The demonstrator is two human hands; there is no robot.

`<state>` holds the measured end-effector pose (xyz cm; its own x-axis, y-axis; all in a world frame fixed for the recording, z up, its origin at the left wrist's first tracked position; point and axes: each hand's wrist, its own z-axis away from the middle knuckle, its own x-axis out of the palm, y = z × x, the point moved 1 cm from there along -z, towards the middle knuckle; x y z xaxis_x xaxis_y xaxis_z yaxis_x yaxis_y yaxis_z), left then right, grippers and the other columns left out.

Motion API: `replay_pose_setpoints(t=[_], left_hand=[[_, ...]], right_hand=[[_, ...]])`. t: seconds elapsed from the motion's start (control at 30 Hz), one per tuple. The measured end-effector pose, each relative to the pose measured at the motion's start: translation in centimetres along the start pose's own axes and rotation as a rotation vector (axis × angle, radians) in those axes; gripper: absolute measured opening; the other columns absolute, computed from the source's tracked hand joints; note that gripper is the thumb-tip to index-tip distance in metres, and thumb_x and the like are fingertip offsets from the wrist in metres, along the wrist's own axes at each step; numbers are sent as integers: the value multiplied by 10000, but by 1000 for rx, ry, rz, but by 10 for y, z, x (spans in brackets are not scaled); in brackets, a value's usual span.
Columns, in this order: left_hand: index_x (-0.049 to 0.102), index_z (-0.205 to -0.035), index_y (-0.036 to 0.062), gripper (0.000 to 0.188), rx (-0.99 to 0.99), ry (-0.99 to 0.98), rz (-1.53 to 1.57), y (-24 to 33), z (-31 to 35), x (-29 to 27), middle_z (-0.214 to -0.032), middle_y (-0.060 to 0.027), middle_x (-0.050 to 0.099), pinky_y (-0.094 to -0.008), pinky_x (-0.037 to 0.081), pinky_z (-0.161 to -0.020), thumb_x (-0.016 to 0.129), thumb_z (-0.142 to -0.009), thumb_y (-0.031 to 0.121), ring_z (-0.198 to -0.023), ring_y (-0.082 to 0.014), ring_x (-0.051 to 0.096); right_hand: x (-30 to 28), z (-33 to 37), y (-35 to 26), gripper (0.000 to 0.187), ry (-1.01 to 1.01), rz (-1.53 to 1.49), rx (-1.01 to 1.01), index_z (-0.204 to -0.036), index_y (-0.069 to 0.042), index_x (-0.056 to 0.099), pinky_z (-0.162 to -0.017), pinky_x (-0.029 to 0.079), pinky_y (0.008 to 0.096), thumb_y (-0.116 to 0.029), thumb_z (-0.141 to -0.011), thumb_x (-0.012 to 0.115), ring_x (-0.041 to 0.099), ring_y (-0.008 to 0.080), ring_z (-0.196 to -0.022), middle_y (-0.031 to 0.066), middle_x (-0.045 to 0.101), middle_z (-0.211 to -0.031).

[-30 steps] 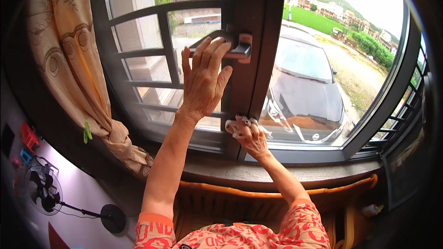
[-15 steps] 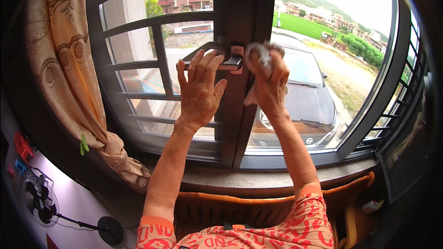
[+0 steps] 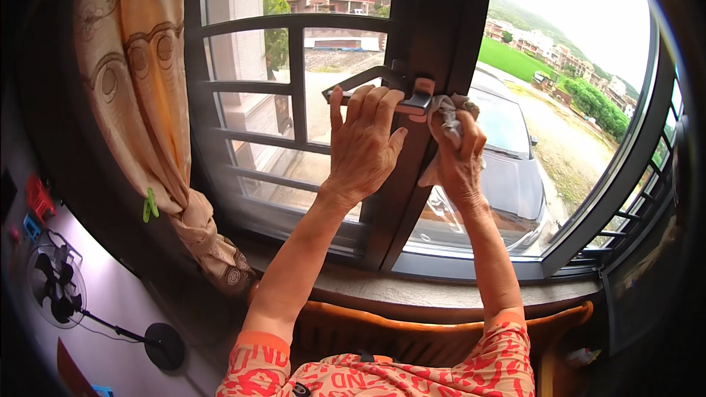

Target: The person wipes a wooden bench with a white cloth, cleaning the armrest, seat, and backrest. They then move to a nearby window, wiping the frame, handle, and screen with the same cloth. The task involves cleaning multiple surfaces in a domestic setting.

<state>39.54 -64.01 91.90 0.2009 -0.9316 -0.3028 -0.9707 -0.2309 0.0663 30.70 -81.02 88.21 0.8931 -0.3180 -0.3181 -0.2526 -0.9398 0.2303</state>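
My left hand (image 3: 364, 143) rests its fingers over the dark window handle (image 3: 413, 106), which is mounted on the black window frame (image 3: 434, 37). Its fingers curl over the bar, with the thumb held apart to the right. In my right hand (image 3: 462, 162) is a crumpled greyish-white cloth (image 3: 450, 121), bunched at the fingertips, with a loose end hanging below. The cloth lies against the frame just right of the handle's base. Part of it is hidden behind my fingers.
A wooden bench back (image 3: 412, 323) and a window sill (image 3: 368, 287) lie below my arms. A tied beige curtain (image 3: 158, 103) with a green clip (image 3: 150, 206) hangs at the left, above a black standing fan (image 3: 163, 345). Outside stands a dark car (image 3: 500, 176).
The whole view has shifted, so window and hands appear further right. My right hand and the cloth have come slightly lower beside the handle. The left hand stays on the handle.
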Motion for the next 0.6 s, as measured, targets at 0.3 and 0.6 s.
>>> replay_pose_setpoints(t=[0.3, 0.6], left_hand=[[430, -1364, 116, 616, 15, -47, -19, -9, 20, -13, -1405, -94, 424, -483, 151, -1146, 669, -797, 96, -1337, -290, 353], [484, -1250, 21, 385, -576, 23, 454, -6, 166, 8, -1198, -151, 511, -361, 460, -876, 556, -871, 23, -1054, -286, 544]], right_hand=[[6, -47, -8, 547, 201, -62, 99, -1294, -211, 549, -1000, 361, 432, 4, -793, 593, 343, 352, -1164, 124, 282, -1370], [46, 66, -48, 329, 218, 52, -4, -1076, -172, 623, -979, 408, 423, -37, -784, 695, 327, 345, -1248, 118, 338, -1342]])
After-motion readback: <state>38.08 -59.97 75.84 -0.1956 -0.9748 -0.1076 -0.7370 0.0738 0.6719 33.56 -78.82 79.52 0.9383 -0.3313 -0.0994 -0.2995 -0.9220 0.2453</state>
